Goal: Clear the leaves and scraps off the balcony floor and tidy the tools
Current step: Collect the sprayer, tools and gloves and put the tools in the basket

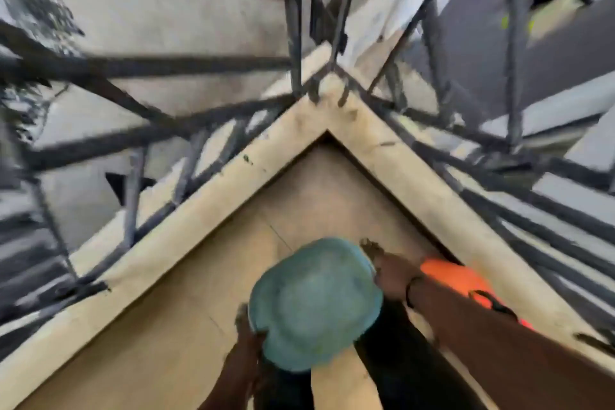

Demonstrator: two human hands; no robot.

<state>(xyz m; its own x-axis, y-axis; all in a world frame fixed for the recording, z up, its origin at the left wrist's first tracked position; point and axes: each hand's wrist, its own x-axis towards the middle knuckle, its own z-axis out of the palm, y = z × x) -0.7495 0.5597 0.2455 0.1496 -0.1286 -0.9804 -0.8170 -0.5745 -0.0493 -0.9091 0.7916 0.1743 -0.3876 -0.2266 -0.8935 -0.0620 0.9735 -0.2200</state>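
A round teal basin hangs over the balcony floor near the corner, its inside facing up at me. My left hand grips its near-left rim. My right hand grips its far-right rim, with dirt on the fingers. The frame is blurred, so the basin's contents cannot be made out. An orange object lies on the floor by the right ledge, partly hidden by my right forearm.
A pale concrete ledge forms a V-shaped corner ahead, topped by a dark metal railing. Beyond it the ground lies far below, with a tree at the left. My dark trouser legs stand under the basin.
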